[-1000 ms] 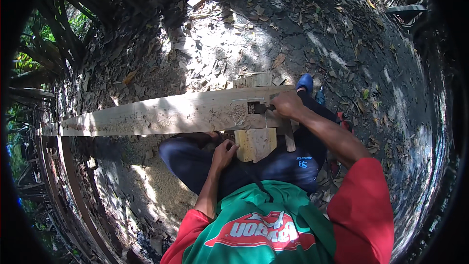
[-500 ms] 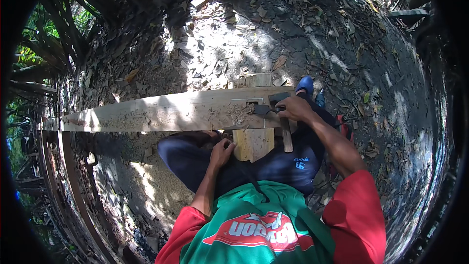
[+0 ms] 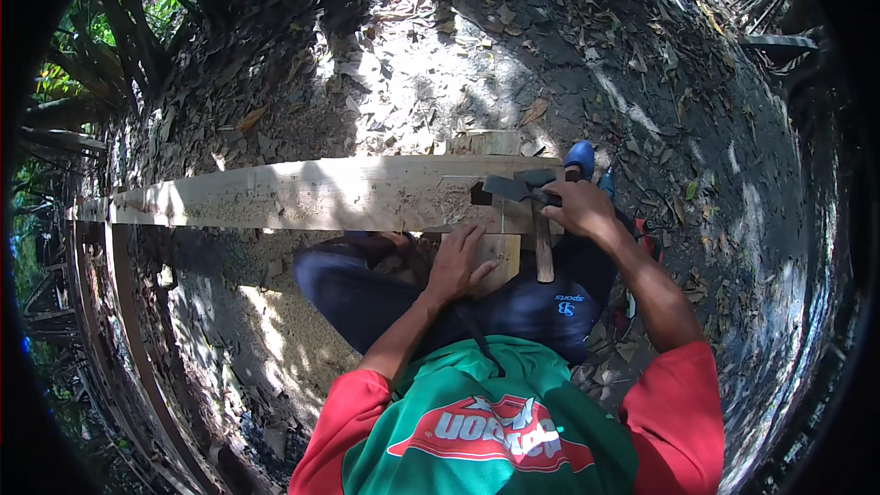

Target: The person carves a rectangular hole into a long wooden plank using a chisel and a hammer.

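A long pale wooden plank (image 3: 357, 192) lies across my legs, with a dark rectangular hole (image 3: 479, 193) cut near its right end and pencil lines around it. My right hand (image 3: 583, 209) is closed around a chisel (image 3: 502, 187), whose wide flat dark blade points left, just right of the hole. Beside it a hammer (image 3: 544, 252) rests across the plank, handle toward me, head partly behind the chisel. My left hand (image 3: 456, 263) has its fingers spread, fingertips at the plank's near edge, above a wooden block (image 3: 500, 252) that sits under the plank.
Wood shavings (image 3: 451, 202) lie on the plank left of the hole. The plank's far left end meets a wooden rail (image 3: 128, 302). Dry leaves and soil (image 3: 412, 82) cover the ground ahead. A blue shoe (image 3: 579, 156) shows past the plank's right end.
My left hand has moved right and forward to the plank's near edge, its fingers now spread. My right hand has shifted right, drawing the chisel back from the hole. Fewer shavings lie at the hole.
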`<state>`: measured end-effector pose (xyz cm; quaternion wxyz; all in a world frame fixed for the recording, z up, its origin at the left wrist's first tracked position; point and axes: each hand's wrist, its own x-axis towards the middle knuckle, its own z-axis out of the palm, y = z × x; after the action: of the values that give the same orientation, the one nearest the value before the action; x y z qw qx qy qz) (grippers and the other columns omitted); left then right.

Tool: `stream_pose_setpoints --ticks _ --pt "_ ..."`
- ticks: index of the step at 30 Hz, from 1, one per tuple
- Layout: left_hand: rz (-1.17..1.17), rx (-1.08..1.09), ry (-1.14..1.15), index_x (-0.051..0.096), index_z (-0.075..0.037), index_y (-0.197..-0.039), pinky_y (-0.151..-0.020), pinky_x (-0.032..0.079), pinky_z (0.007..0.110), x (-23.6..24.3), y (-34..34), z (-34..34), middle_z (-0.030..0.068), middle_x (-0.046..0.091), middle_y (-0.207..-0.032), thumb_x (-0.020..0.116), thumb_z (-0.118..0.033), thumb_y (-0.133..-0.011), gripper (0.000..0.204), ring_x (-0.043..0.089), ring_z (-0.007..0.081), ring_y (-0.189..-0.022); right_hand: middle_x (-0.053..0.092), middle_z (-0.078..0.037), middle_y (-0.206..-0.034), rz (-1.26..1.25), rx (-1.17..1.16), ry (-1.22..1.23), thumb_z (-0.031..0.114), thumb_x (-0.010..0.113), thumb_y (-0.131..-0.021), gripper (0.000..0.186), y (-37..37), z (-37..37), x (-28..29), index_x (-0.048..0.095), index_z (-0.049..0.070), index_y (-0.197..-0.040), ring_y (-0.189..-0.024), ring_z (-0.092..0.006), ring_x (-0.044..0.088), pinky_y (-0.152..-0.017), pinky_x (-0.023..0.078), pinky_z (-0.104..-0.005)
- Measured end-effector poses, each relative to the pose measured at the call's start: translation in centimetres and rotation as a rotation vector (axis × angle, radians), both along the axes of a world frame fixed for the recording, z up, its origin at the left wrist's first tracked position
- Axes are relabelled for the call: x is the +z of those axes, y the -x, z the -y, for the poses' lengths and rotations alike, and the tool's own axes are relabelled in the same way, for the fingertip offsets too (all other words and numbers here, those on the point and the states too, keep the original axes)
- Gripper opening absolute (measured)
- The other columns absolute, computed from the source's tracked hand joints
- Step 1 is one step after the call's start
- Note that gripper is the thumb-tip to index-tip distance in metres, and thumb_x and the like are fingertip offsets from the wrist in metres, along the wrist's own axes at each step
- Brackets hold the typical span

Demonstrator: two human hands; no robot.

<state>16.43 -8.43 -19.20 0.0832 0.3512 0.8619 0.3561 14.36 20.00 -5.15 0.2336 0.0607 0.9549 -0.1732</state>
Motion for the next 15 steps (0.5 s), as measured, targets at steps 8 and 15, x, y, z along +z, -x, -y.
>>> stream_pose_setpoints --ticks 8,15 --pt "-0.126 -0.598 0.159 0.024 0.002 -0.156 -0.126 0.01 0.046 -4.5 -0.1 -5.2 0.0201 0.026 -0.162 0.041 -0.07 -0.094 0.096 0.017 0.0332 -0.154 0.073 -0.018 -0.104 -0.246 -0.176 0.195 0.032 0.073 -0.084 0.043 -3.6 -2.3 2.3 0.069 0.011 -0.122 -0.098 -0.0381 0.069 -0.086 0.054 -0.0463" --pt "-0.234 -0.675 0.246 0.021 -0.009 -0.16 -0.126 0.006 0.05 -4.7 9.2 -3.5 0.0134 0.021 -0.166 0.043 -0.066 -0.095 0.089 0.01 0.0301 -0.156 0.073 -0.018 -0.099 -0.244 -0.263 0.222 0.031 0.073 -0.084 0.042 -5.7 -2.1 1.1 0.069 0.011 -0.12 -0.095 -0.0396 0.069 -0.083 0.054 -0.047"
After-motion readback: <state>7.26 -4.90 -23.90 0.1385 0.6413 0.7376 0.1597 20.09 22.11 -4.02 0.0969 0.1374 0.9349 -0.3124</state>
